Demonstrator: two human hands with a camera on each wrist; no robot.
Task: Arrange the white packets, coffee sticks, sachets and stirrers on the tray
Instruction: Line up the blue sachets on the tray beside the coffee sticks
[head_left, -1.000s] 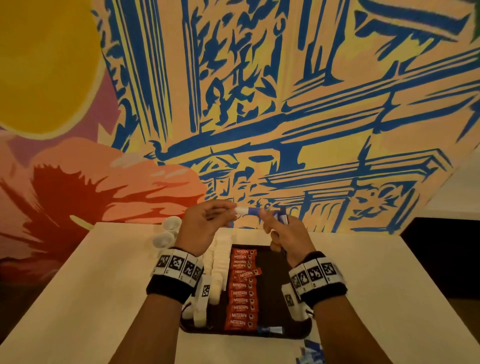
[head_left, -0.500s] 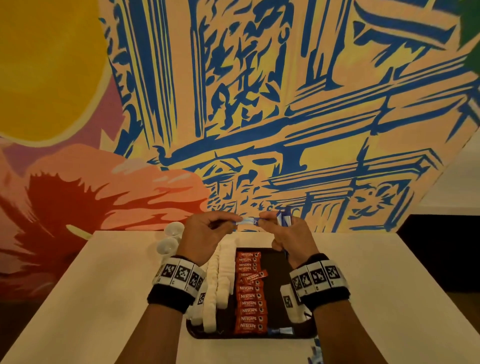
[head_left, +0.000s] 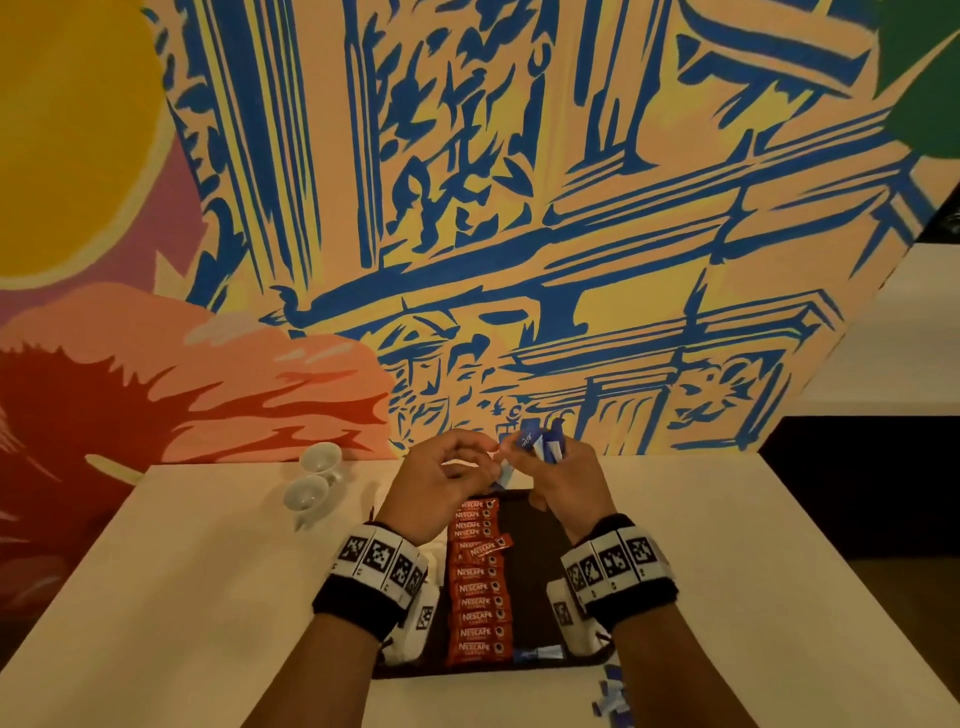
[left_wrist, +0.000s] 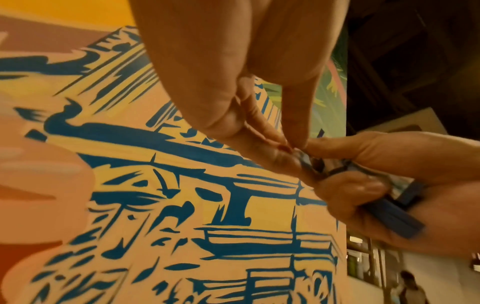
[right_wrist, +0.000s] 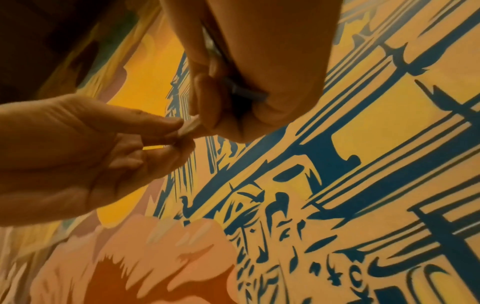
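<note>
Above the far edge of the dark tray (head_left: 532, 525), my right hand (head_left: 527, 452) grips a small bundle of blue sachets (head_left: 543, 441), seen also as blue sachets (left_wrist: 389, 211) in the left wrist view. My left hand (head_left: 491, 457) pinches the pale end of one blue sachet (right_wrist: 191, 126) from that bundle between thumb and fingertips (left_wrist: 296, 147). On the tray lies a column of red coffee sticks (head_left: 478, 587). White packets (head_left: 415, 618) lie to its left, mostly hidden by my left wrist. One blue sachet (head_left: 537, 653) lies at the tray's near edge.
Two white cups (head_left: 311, 488) stand on the pale table (head_left: 208, 597) left of the tray. Several loose blue sachets (head_left: 613, 701) lie on the table near its front edge, right of the tray. A painted wall rises just behind the table.
The sachet stretched sideways between my hands a second ago; my left hand has since closed in on the right until the fingertips almost meet. The bundle stays in my right hand.
</note>
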